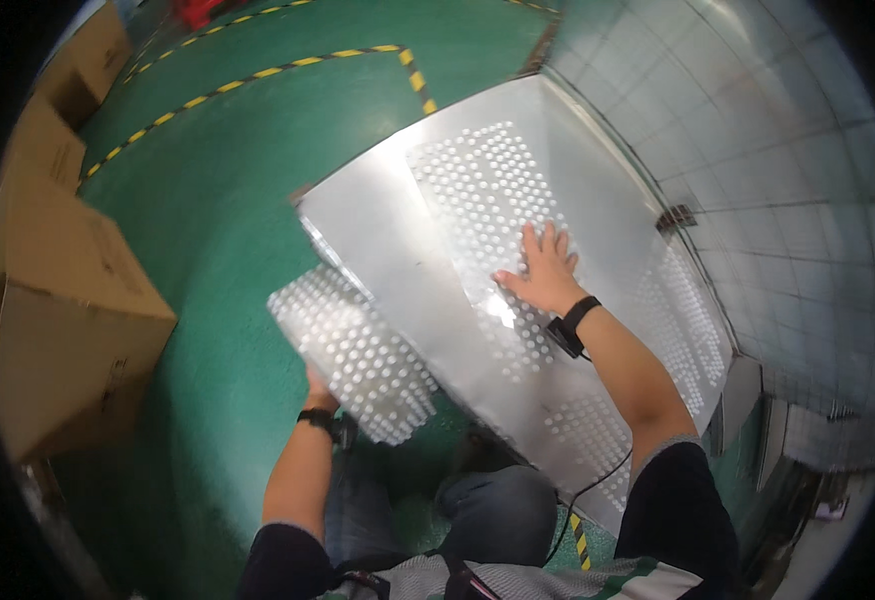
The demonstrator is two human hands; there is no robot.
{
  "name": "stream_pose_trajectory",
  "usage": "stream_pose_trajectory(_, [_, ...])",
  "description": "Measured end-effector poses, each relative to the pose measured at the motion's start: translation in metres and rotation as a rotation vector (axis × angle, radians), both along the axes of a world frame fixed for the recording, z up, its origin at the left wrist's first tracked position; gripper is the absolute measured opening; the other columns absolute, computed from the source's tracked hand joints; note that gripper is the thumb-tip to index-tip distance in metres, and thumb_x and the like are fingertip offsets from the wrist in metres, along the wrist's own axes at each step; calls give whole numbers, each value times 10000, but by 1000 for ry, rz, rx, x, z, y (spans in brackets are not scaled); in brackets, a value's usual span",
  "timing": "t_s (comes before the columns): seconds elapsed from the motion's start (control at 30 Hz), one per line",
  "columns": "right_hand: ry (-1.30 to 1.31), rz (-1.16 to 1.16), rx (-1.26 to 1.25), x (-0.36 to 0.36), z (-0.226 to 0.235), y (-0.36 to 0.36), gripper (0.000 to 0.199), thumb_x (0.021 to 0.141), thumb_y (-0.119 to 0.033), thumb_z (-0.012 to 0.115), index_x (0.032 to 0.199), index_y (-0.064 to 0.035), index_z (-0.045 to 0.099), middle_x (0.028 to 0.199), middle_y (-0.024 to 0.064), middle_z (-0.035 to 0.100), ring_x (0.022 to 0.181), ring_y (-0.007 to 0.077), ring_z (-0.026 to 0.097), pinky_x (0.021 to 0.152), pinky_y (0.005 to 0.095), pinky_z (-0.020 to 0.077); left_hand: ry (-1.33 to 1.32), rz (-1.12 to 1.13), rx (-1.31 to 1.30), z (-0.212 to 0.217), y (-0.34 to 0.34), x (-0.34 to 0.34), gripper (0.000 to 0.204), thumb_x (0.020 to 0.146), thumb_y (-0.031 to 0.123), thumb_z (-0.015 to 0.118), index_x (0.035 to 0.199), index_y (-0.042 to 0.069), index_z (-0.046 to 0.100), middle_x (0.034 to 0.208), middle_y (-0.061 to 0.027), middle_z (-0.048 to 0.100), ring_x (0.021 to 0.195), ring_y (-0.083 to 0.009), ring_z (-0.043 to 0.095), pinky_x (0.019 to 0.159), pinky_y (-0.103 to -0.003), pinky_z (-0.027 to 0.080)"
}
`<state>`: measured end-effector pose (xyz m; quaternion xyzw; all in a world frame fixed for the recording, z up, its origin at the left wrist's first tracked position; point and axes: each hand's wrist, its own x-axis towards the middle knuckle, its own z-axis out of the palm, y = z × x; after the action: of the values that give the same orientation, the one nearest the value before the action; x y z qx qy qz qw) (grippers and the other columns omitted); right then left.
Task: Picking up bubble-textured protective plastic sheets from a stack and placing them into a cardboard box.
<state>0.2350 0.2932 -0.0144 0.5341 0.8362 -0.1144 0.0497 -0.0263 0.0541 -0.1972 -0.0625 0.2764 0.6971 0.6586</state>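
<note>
Perforated metal sheet [478, 200] under right hand [543, 270]

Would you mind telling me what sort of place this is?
Probably a factory or warehouse floor: green painted floor with yellow-black hazard striping, stacked cardboard boxes, and perforated metal sheets under the right hand.

I have one view only, from the left of two fisheye cameras worn on the head. It looks steeply down and slightly forward, close over the person's own arms, which enter from the lower edge. The lens bends the tiled wall [758, 150] on the right and the striped floor line [258, 72] at the top toward the dark round rim. With no second picture, I see no shared ground.
</note>
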Motion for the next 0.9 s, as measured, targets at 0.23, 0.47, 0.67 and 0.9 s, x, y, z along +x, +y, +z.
stream_pose_trajectory(0.23, [-81,264,-70,-79,4,-119,959,755,-615,534,1397,-7,163,1403,346,84,1271,564,81,956,684,152,-3,70,-41,-18,0,-7,674,888,566,244,1340,77,352,1309,-114,454,1154,-266,482,961,-404,412])
stream_pose_trajectory(0.47, [-63,300,-170,-69,18,-132,838,777,-422,613,1395,-43,194,1407,326,109,1249,578,140,937,673,239,4,47,-69,-8,-5,-2,684,882,573,255,1358,86,323,1334,-120,423,1177,-282,456,978,-417,391])
stream_pose_trajectory(0.67, [45,393,-82,-93,6,-151,695,751,-120,528,1344,62,215,1320,385,236,1093,573,378,929,548,364,-19,92,4,-6,-10,2,671,894,562,237,1368,91,299,1366,-119,380,1218,-288,410,1000,-432,365])
stream_pose_trajectory(0.9, [103,558,-149,-104,29,-192,632,748,-92,499,1303,106,271,1296,375,293,1046,491,452,832,466,461,22,135,19,-3,-22,3,679,894,569,241,1367,85,294,1365,-118,378,1215,-285,411,1007,-432,359])
